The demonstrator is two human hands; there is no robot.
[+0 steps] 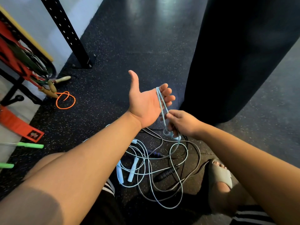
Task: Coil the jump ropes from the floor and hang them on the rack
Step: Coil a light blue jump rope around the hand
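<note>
A tangle of jump ropes [154,168] is spread on the floor [129,46], just left of a sandalled foot [219,177]. Above it, a rope strand [160,101] is draped over the left hand [146,103] and pinched lower down by the right hand [181,122]. What is probably a punching bag [235,54] stands at right. A rack upright [68,33] is set behind at left, and a separate rope loop [65,100] is laid beside the storage rack [16,54] at far left.
</note>
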